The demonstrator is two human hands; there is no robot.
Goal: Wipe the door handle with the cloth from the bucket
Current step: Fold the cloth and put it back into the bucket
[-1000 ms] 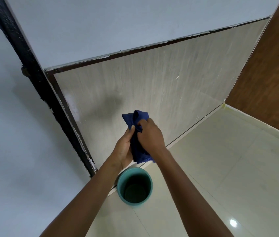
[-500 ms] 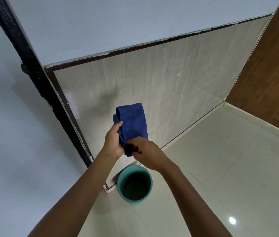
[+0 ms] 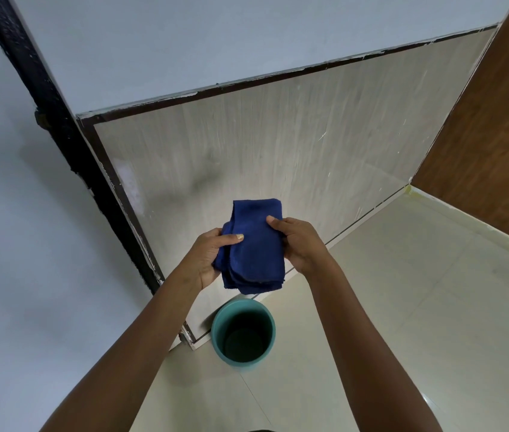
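A dark blue cloth (image 3: 256, 244), folded into a thick rectangle, is held in front of me above the floor. My left hand (image 3: 208, 260) grips its left edge with the thumb laid across the front. My right hand (image 3: 301, 244) holds its right edge, thumb on top. Directly below stands a teal bucket (image 3: 216, 333), upright on the floor and dark inside. No door handle is in view.
A black door frame edge (image 3: 69, 145) runs diagonally at left beside a pale wall. A beige tiled wall panel (image 3: 278, 145) lies ahead, a brown wooden surface (image 3: 496, 120) at right. Cream floor tiles (image 3: 402, 291) spread to the right of the bucket.
The cloth went from bunched to folded flat. My right hand moved from its lower edge up to its right side, and both hands now hold it level.
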